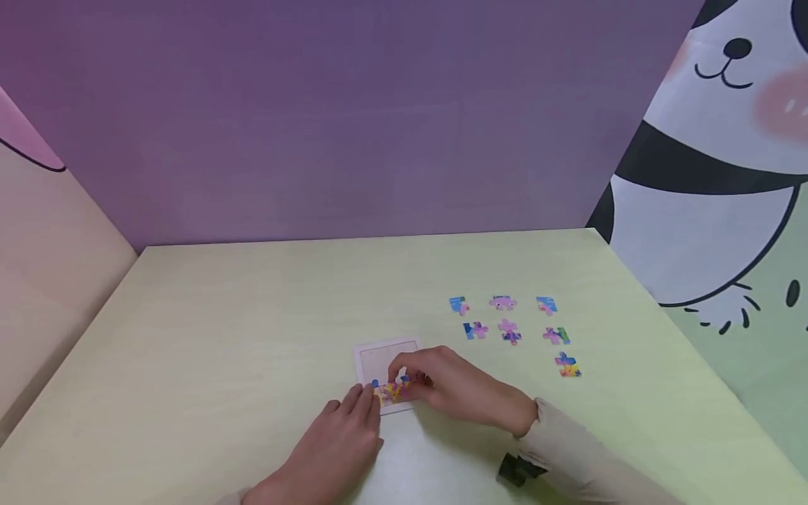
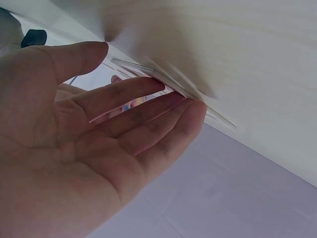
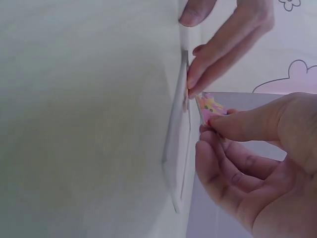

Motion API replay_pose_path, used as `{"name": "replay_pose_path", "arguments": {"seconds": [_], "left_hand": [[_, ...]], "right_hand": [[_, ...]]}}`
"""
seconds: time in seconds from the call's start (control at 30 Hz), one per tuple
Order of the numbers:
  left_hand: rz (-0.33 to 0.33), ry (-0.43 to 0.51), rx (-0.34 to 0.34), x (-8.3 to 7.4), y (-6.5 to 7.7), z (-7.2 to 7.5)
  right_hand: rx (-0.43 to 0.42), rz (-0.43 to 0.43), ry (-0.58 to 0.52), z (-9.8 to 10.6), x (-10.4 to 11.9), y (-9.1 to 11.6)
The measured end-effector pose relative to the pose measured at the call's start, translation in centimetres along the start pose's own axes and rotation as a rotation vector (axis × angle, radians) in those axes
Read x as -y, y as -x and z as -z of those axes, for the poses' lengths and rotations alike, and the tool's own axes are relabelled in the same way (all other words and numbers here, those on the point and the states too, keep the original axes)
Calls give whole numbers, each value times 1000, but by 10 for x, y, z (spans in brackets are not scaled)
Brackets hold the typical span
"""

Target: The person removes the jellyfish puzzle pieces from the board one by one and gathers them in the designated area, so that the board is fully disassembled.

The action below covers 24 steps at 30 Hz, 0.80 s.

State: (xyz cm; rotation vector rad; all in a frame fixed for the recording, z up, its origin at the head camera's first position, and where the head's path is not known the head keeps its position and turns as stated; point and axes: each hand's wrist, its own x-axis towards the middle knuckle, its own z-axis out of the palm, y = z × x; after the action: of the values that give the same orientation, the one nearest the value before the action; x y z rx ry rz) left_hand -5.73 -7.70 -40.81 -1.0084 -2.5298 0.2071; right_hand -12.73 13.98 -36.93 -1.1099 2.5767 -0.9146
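A small white puzzle tray (image 1: 377, 356) lies near the front of the table, with colourful puzzle pieces (image 1: 387, 395) along its near side. My left hand (image 1: 341, 442) rests its nearly straight fingertips on the tray's near left corner and the pieces there. Between thumb and fingers, my right hand (image 1: 461, 389) pinches a yellow and pink puzzle piece (image 3: 210, 105) at the tray's right side. In the right wrist view this piece is tilted against the tray; whether it touches its neighbour is unclear. Fingers partly cover the row of pieces in the head view.
Several loose puzzle pieces lie in rows to the right, among them a pink-faced piece (image 1: 503, 303) and a yellow and blue piece (image 1: 568, 365). A purple wall (image 1: 353, 140) stands behind the pale table (image 1: 208, 337). A black strap device (image 1: 519, 470) sits at my right wrist.
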Motion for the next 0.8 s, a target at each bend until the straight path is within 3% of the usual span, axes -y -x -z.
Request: {"name": "replay_pose_path", "arguments": {"seconds": [0.27,0.5,0.8], "left_hand": [[-12,-9,3,0,-2,3],[11,24,96,-1,-2,6],[-1,-21,29,-3,-1,3]], "right_hand": [[-55,10,-15,10,0,5],[-121,3,-21,20,-5,21],[-161,-29,12,34,-21,43]]}}
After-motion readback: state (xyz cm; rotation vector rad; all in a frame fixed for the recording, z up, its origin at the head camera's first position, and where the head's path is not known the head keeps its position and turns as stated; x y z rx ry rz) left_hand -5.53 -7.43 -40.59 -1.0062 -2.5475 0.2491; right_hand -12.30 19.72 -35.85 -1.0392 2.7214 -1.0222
